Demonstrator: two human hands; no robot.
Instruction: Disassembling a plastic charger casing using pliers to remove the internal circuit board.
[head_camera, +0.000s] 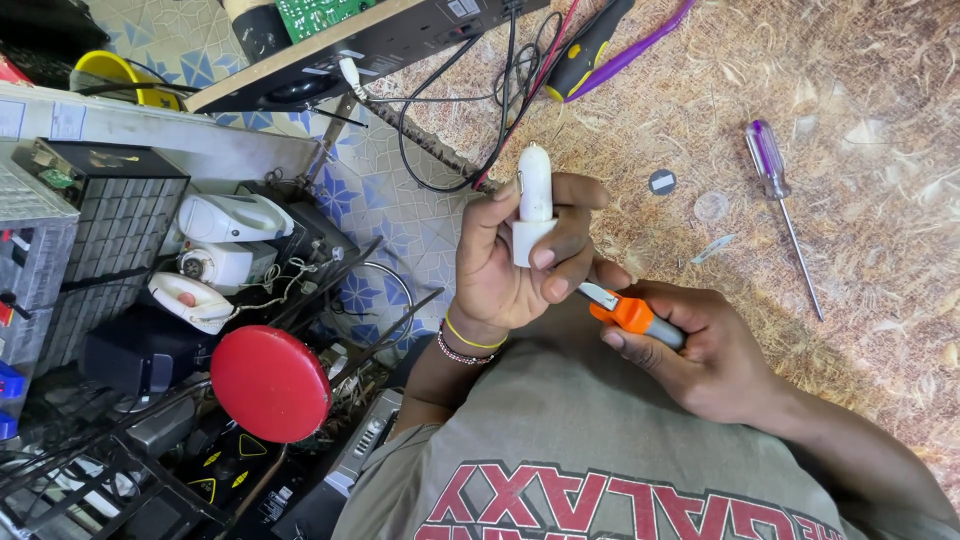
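The left hand (510, 265) is gripping a white charger (533, 200) upright; the right hand (700, 350) is clenching an orange knife (628, 312), blade pointing up-left toward the charger's base.

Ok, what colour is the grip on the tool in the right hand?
Orange, with a grey section behind it; the right hand holds it. Head view.

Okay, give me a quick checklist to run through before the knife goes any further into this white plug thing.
1. Left hand grips the white plug: ok.
2. Right hand grips the knife handle: ok.
3. Blade tip seated in the seam: cannot tell, fingers hide it.
4. Left fingers clear of the blade: not ok, they sit right beside it.
5. Purple screwdriver at hand on the mat: ok.
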